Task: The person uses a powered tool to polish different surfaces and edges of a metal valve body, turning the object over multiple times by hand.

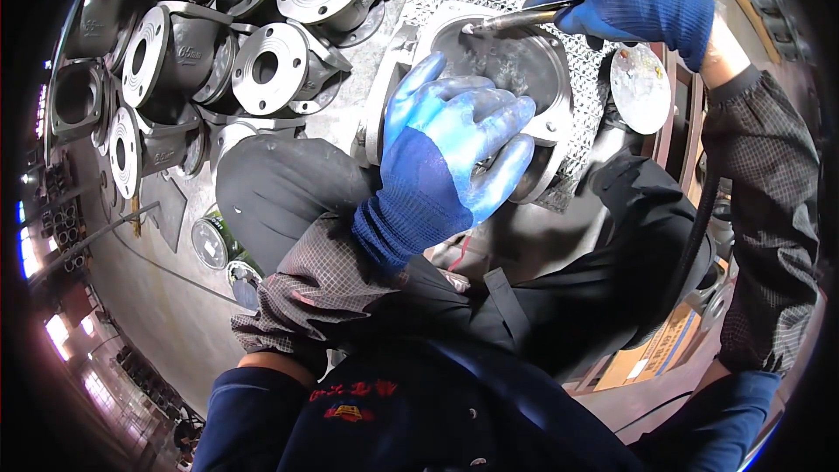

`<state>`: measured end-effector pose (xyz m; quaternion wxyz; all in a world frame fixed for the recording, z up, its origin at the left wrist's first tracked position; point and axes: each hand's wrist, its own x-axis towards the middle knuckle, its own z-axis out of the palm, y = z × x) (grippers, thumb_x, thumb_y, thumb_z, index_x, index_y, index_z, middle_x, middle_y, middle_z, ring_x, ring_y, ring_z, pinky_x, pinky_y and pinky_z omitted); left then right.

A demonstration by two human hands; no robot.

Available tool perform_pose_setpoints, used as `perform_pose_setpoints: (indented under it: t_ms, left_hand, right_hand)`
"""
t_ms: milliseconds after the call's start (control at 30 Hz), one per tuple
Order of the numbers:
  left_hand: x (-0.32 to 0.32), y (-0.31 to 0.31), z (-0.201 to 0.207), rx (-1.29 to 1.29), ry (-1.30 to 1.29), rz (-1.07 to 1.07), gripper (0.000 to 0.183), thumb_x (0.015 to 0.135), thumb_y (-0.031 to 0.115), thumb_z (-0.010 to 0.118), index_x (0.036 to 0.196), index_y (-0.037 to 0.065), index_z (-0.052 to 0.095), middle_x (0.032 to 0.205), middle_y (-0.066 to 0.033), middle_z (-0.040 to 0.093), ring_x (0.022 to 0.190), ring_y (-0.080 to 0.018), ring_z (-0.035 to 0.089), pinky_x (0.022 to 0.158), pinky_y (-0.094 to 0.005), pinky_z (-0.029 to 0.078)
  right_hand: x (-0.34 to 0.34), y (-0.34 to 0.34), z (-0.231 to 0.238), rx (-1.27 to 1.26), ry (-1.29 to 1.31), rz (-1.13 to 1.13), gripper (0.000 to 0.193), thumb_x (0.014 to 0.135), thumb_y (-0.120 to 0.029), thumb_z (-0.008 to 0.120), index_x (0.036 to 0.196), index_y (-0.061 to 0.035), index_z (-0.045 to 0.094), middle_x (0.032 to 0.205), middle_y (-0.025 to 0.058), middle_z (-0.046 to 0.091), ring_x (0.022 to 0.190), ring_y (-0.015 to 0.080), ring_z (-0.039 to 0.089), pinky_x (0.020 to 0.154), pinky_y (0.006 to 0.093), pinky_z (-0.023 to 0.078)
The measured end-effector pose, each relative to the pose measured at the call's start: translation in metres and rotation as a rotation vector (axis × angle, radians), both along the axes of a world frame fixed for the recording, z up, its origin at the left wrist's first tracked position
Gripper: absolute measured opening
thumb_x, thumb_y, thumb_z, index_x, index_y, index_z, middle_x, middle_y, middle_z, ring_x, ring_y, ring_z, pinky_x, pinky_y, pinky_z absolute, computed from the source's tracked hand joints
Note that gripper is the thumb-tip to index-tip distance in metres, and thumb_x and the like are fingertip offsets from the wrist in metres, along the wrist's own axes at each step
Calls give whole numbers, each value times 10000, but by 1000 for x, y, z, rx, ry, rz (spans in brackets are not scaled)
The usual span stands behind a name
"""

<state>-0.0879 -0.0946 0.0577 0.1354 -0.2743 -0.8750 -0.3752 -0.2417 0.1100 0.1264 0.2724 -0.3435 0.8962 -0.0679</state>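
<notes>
Navy cloth shirt (411, 433), foreground | over hollow grey cast-metal body (529, 61), upper centre: blue-gloved left hand (450, 153), fingers spread, contact unclear | clasped in blue-gloved right hand (616, 0): slim metallic rod-shaped tool (524, 19), tip at body's rim.

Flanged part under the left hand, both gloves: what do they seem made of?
Flanged part: probably cast metal, judging by matte grey interior and paler rim. Left glove and right glove: blue knit fabric apparently, from ribbed cuffs; the left's shinier fingers suggest rubbery coating, though glare leaves that open.
</notes>
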Motion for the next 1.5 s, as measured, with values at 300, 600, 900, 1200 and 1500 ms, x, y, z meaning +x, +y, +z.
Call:
perform_pose_setpoints:
  t_ms: [300, 600, 900, 1200, 1500]
  left_hand:
    - [0, -2, -1, -1, 8, -14, 331, 704, 105, 712, 1032, 138, 683, 996, -35, 672, 976, -250, 611, 1001, -505, 354]
    - [-15, -27, -28, 425, 24, 122, 336, 827, 191, 615, 1111, 14, 584, 796, -96, 643, 667, -209, 602, 665, -323, 457]
    - [-14, -52, -66, 424, -551, 452, 343, 971, 254, 473, 1161, -22, 546, 878, -61, 601, 659, -100, 548, 564, -219, 451]
    - [-21, -52, -69, 209, -347, 392, 250, 956, 145, 427, 1109, -7, 554, 1046, -161, 610, 863, -231, 603, 789, -305, 473]
    - [-19, -50, -63, 200, -393, 440, 338, 957, 239, 470, 1138, -26, 575, 1076, -201, 618, 962, -253, 613, 850, -330, 467]
  right_hand:
    - [4, -8, 12, 68, -138, -93, 344, 806, -193, 565, 1134, -155, 659, 859, 137, 690, 722, 250, 661, 687, 352, 522]
    - [33, 8, -33, -32, -48, -135, 285, 784, -129, 618, 1059, -107, 686, 713, 142, 649, 629, 266, 643, 641, 379, 520]
    - [46, -9, -33, 70, -114, -66, 247, 841, -169, 597, 1055, -76, 681, 746, 132, 674, 681, 242, 671, 696, 360, 544]
    - [36, -16, -53, -200, -72, -12, 294, 832, -236, 627, 1044, -38, 675, 807, 156, 641, 765, 275, 647, 745, 382, 518]
    - [35, -22, -66, -247, -89, -40, 316, 830, -261, 636, 1034, -23, 674, 838, 160, 615, 806, 287, 626, 771, 386, 499]
